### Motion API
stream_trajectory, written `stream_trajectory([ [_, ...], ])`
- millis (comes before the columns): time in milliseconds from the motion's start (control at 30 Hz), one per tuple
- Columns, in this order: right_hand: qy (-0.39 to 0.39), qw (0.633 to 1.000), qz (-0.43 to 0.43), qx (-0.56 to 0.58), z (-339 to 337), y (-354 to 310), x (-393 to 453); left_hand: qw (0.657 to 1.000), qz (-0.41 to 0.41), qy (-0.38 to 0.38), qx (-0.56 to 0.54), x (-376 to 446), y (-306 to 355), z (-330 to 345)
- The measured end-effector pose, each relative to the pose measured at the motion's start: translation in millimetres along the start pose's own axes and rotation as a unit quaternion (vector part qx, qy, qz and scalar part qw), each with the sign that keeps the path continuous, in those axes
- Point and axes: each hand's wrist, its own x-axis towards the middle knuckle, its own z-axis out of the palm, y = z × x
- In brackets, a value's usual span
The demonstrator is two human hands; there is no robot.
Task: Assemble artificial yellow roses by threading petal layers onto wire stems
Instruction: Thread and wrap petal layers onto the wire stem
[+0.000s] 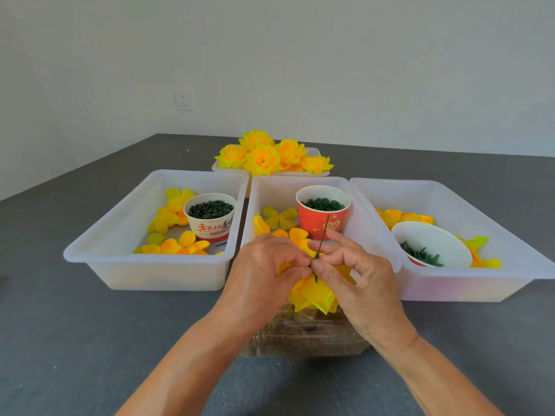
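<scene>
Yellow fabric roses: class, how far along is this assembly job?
Done: a pile of finished yellow fabric roses on the far white tray. In hand: the left hand and right hand pinch a thin green wire stem through yellow petal layers. Left: loose yellow petals remaining in the white plastic bins.

Both hands [312, 265] on wire stem [322, 244], yellow petals [312, 292]
</scene>
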Motion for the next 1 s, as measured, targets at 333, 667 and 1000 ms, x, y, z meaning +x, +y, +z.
stream_trajectory([
  [333,0.023,0.992,0.05,-0.111,-2,-20,0,0.997,-0.02,-0.056,0.045,1,13,-9],
  [667,0.122,0.985,0.056,-0.106,16,-31,-1,0.995,-0.095,0.023,-0.022,19,34,-2],
  [1000,0.175,0.983,0.029,-0.045,27,-15,-9,0.995,-0.093,0.02,0.019,23,35,1],
])
